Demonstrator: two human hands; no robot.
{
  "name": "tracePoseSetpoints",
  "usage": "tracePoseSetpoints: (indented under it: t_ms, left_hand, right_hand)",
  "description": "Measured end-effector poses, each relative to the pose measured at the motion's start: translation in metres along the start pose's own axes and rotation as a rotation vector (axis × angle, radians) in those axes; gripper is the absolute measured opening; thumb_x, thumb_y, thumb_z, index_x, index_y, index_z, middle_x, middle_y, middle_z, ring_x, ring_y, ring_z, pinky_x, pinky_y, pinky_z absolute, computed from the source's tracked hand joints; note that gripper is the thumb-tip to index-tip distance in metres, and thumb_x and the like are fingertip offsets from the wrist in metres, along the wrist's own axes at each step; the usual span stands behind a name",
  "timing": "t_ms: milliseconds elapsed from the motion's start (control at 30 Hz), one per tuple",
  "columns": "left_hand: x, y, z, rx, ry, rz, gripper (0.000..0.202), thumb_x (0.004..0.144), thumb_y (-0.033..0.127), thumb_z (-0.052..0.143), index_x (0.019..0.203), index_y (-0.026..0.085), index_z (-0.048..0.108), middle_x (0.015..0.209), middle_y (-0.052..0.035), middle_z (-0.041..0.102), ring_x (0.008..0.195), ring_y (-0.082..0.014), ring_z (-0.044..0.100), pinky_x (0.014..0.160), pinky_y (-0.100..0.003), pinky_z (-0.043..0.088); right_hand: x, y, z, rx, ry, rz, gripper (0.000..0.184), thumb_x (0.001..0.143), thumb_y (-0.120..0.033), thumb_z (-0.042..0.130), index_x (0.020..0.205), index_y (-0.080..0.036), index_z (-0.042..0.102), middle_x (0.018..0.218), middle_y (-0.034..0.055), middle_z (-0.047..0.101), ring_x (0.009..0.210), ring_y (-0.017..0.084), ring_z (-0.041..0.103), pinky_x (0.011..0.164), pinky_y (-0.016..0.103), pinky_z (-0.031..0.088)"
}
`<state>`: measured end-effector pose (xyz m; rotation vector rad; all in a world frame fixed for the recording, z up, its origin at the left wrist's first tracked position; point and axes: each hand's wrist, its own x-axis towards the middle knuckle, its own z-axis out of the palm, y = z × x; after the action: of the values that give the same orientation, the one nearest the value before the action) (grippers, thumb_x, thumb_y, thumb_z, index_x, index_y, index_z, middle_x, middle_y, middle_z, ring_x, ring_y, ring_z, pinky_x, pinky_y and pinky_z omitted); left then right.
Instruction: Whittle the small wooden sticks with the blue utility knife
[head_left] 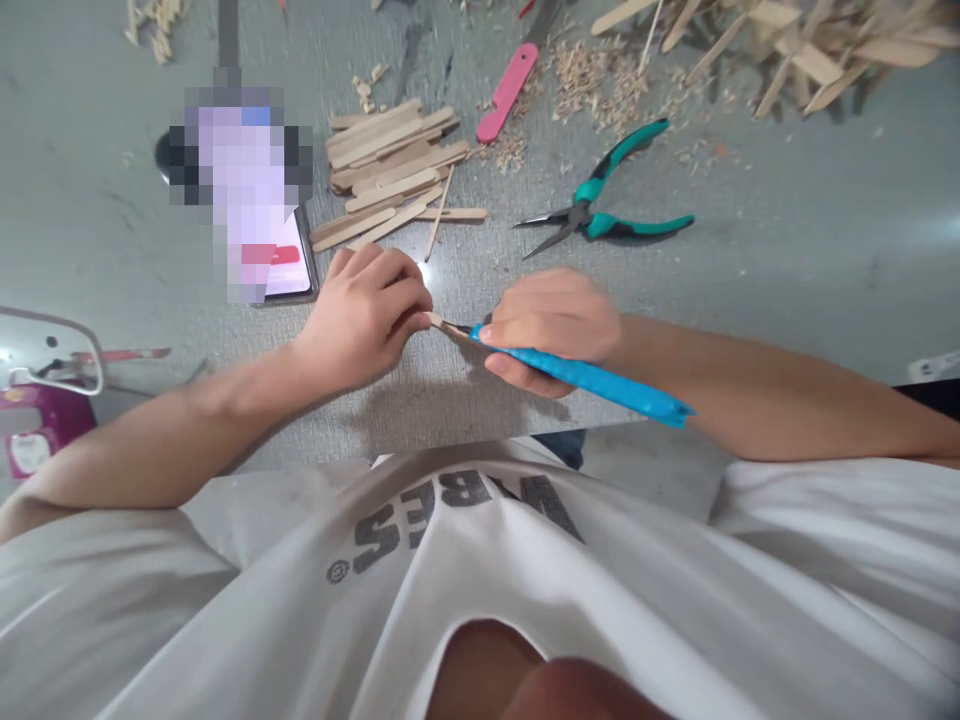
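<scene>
Both hands meet over the grey desk (787, 250), just in front of the person's white shirt (525, 580). The left hand (367, 315) is curled tight, fingertips pinched on a small wooden stick (437, 321) — only its short pale tip shows past the fingers. The right hand (551, 325) is wrapped around a blue-handled knife (592, 380), thumb pressed along the handle near the front, and the blade end touches the stick right where it pokes out of the left hand. The handle's tail slants back beyond the right hand, toward the desk's near edge.

Taking the stick as the marker: straight beyond it, farther up the desk, lies a loose stack of flat wooden sticks (397, 170), a few fanned out at its near side. Beyond and to the right of the stick rest teal-handled pliers (607, 205), jaws parted a little, pointing left. Farther still sits a pink-handled tool (508, 92), with wood shavings (592, 90) scattered beside it, and a messy heap of more sticks (810, 50) at the far right corner. To the left of the stick, just past the left hand, a phone (289, 262) lies on the desk, partly blurred out. Well to the left, at the picture's edge, a white and magenta object (45, 400) — cannot tell what it is.
</scene>
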<state>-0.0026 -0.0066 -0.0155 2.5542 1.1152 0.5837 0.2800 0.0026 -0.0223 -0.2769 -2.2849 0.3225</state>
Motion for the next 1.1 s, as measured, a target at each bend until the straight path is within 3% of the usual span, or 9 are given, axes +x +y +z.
tracePoseSetpoints:
  t_ms: [300, 800, 1100]
  left_hand:
    - [0.006, 0.006, -0.011, -0.124, -0.099, -0.098, 0.028, 0.108, 0.030, 0.051, 0.099, 0.021, 0.076, 0.082, -0.0058, 0.075, 0.080, -0.0255, 0.068, 0.088, -0.048, 0.046]
    - [0.011, 0.008, -0.014, -0.044, -0.215, -0.137, 0.028, 0.103, 0.032, 0.048, 0.084, 0.022, 0.068, 0.075, -0.0062, 0.068, 0.081, -0.0275, 0.063, 0.084, -0.051, 0.042]
    - [0.010, 0.007, -0.014, -0.120, -0.175, -0.127, 0.026, 0.101, 0.030, 0.056, 0.080, 0.024, 0.070, 0.065, -0.0023, 0.063, 0.076, -0.0248, 0.060, 0.087, -0.052, 0.043]
  right_hand:
    - [-0.002, 0.003, -0.006, -0.076, -0.005, -0.067, 0.012, 0.111, -0.034, 0.061, 0.119, -0.025, 0.061, 0.082, -0.0033, 0.074, 0.066, 0.015, 0.070, 0.062, 0.030, 0.053]
    - [0.003, 0.004, -0.008, 0.032, -0.092, -0.022, 0.009, 0.110, -0.023, 0.063, 0.119, -0.024, 0.059, 0.084, -0.0023, 0.075, 0.069, 0.014, 0.069, 0.062, 0.027, 0.053]
    - [-0.003, -0.001, -0.009, 0.081, -0.080, 0.048, 0.020, 0.102, -0.018, 0.068, 0.120, -0.025, 0.062, 0.079, -0.0048, 0.071, 0.059, 0.014, 0.063, 0.054, 0.029, 0.047]
